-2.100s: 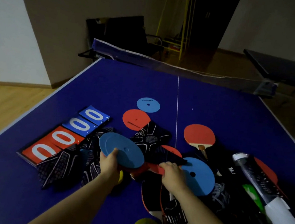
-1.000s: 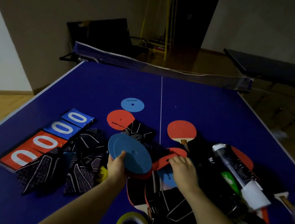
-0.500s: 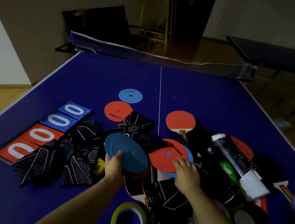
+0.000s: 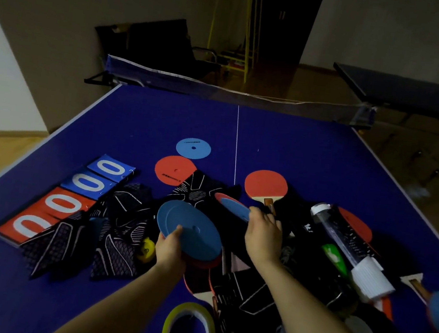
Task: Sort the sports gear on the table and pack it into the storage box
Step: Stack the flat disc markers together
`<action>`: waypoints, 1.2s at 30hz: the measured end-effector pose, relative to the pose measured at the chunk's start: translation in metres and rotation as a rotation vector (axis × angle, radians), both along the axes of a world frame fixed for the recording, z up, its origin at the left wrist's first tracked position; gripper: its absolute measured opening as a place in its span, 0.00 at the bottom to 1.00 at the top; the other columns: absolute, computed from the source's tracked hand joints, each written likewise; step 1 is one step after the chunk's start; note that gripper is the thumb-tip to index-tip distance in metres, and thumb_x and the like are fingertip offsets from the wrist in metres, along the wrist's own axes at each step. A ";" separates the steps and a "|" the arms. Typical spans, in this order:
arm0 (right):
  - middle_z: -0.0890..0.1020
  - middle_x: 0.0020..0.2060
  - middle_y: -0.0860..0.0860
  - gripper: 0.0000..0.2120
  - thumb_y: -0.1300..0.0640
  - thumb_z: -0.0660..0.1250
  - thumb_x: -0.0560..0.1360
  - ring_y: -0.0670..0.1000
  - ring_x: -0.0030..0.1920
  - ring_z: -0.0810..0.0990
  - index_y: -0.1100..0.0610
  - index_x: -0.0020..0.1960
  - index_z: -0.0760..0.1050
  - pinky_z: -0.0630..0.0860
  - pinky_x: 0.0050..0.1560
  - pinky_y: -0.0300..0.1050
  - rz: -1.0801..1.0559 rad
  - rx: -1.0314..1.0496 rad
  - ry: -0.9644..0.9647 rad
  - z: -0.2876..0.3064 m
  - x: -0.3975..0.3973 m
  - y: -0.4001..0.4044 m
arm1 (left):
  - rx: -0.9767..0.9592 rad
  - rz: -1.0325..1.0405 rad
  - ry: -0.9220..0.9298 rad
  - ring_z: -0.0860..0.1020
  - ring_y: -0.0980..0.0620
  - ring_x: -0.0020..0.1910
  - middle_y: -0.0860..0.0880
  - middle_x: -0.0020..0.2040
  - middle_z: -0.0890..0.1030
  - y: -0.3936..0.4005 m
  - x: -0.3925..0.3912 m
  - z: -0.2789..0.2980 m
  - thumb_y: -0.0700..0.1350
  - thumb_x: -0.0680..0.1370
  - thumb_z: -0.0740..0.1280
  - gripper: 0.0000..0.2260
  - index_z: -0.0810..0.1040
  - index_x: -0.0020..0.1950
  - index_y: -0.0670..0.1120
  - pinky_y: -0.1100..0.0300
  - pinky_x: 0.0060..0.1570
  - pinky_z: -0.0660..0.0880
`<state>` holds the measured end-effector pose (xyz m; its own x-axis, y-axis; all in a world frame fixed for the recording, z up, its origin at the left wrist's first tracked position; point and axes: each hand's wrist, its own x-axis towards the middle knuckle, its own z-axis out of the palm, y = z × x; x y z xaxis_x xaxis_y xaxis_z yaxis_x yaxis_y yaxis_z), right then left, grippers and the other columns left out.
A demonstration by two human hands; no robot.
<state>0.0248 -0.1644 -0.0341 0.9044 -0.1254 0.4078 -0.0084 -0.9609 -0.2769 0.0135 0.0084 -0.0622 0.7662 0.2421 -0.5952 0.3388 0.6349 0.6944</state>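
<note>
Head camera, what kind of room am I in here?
Probably a table tennis or rec room: a blue table with a net, a red paddle on it, and a second, dark table behind.

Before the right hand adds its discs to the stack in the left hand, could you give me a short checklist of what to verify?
1. Left hand has a grip on the disc stack: ok, thumb on top, blue disc uppermost, red edges below.
2. Right hand holds its discs: ok, a blue one over a red one, pinched at the edge.
3. Space between the two hands: ok, only gloves lie below.
4. Loose discs left on the table: not ok, a blue disc and a red disc still lie farther out.
5. Storage box within reach: cannot tell, none is in view.
</note>
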 end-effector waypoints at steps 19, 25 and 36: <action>0.81 0.57 0.48 0.14 0.55 0.60 0.76 0.53 0.58 0.77 0.51 0.59 0.78 0.72 0.62 0.47 0.594 0.236 0.395 0.013 -0.005 0.116 | 0.053 0.015 -0.023 0.78 0.42 0.41 0.39 0.46 0.78 0.075 -0.001 0.041 0.34 0.74 0.67 0.14 0.73 0.60 0.40 0.51 0.40 0.77; 0.81 0.56 0.49 0.15 0.50 0.64 0.73 0.49 0.57 0.78 0.52 0.57 0.80 0.73 0.62 0.45 0.533 0.429 0.459 0.019 0.002 0.158 | 0.093 0.027 -0.031 0.78 0.37 0.54 0.37 0.54 0.78 0.122 0.003 0.041 0.36 0.76 0.63 0.13 0.71 0.61 0.44 0.42 0.55 0.76; 0.79 0.58 0.52 0.12 0.60 0.59 0.78 0.54 0.58 0.76 0.57 0.58 0.77 0.72 0.59 0.50 0.397 0.244 0.402 0.013 0.080 0.198 | 0.081 0.110 -0.027 0.78 0.39 0.53 0.41 0.51 0.78 0.185 0.063 0.027 0.34 0.76 0.62 0.14 0.70 0.59 0.46 0.41 0.57 0.75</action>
<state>0.1051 0.0335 -0.0209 0.9783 0.2055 0.0266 0.1872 -0.8216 -0.5385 0.0763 0.1932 -0.0349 0.7481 0.3718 -0.5497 0.2504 0.6090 0.7526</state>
